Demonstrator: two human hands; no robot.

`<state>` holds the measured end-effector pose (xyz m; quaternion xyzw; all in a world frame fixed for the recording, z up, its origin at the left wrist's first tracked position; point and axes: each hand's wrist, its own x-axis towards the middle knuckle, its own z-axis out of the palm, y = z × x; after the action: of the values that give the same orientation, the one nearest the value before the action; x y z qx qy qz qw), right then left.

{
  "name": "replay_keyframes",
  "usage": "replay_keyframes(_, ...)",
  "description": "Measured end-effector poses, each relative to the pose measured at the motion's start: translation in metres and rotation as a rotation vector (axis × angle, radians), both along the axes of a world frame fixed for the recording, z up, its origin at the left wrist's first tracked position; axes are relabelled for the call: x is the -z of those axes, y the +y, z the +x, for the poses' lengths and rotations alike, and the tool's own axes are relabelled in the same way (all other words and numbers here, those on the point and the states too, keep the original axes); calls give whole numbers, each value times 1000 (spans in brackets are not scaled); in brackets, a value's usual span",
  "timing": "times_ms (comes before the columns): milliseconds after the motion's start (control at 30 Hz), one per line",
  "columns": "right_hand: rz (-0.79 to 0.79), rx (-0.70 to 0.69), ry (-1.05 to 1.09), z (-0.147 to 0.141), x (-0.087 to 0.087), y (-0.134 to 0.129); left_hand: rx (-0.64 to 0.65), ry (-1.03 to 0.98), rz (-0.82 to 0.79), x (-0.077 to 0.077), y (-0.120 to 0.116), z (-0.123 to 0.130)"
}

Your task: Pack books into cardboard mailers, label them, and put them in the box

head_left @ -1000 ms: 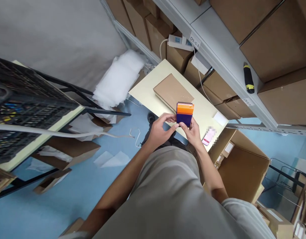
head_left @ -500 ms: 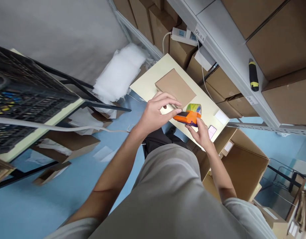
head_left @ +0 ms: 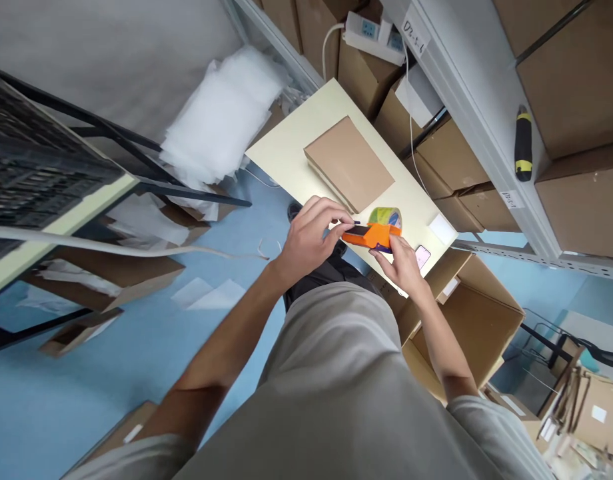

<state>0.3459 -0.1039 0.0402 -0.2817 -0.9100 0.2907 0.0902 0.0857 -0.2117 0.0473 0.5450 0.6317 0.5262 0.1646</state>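
Taking the flat cardboard box (head_left: 349, 163) as my landmark, I have the orange tape dispenser (head_left: 379, 237) raised just off its near right corner, over the edge of the worktop (head_left: 286, 140). My right hand (head_left: 405, 265) is clamped on the dispenser's right end, beside the green and yellow tape roll (head_left: 381, 215). My left hand (head_left: 309, 237) has thumb and finger pinched together on its dark left end; whether they also have the loose edge of the tape, I cannot tell. I judge that this fiddly work goes best if my right hand does the steadying and my left only a light, exact pinch, with my fingertips kept off any cutting edge and the roll free to turn. Tilting that dark end towards me would show better what I am pinching. To the right of the box lie the white card (head_left: 441, 228) and, nearer me, the phone (head_left: 422, 257), both apart from it; the open carton (head_left: 474, 327) stands beyond them, and the white packing sheets (head_left: 226, 107) are to the box's left.
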Motion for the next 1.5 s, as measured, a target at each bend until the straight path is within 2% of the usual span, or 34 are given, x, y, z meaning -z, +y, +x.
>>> replay_keyframes(100,-19,-13,-153,24,20,0,-179,-62,-35,33,-13,-7)
replay_keyframes(167,-21,17,-284,44,38,-3,-303,-130,-83,67,-20,-13)
replay_keyframes(267,-11,84,-470,64,69,-11,-339,-226,-188,127,-17,-15)
replay_keyframes(333,17,136,-558,66,91,-18,-362,-312,-237,166,-7,-10)
replay_keyframes(400,67,210,-611,62,114,-22,-358,-353,-265,198,7,-5)
replay_keyframes(500,144,326,-630,55,145,-25,-329,-369,-264,228,29,0)
replay_keyframes(600,191,377,-605,55,167,-31,-303,-382,-225,246,45,1)
replay_keyframes(700,201,375,-598,57,179,-42,-310,-377,-219,255,54,2)
replay_keyframes(833,166,416,-621,53,186,-54,-370,-361,-231,256,62,12)
replay_keyframes(1000,131,497,-650,36,188,-44,-485,-407,-223,251,78,31)
replay_keyframes(1133,123,464,-758,22,184,-39,-621,-487,-214,246,90,40)
replay_keyframes(1267,102,468,-778,17,181,-42,-744,-679,-229,231,98,47)
replay_keyframes(1333,93,496,-728,17,181,-44,-752,-802,-230,218,101,58)
replay_keyframes(1400,83,527,-682,19,181,-45,-708,-887,-241,207,106,73)
replay_keyframes(1500,66,549,-647,21,181,-46,-585,-855,-259,200,114,93)
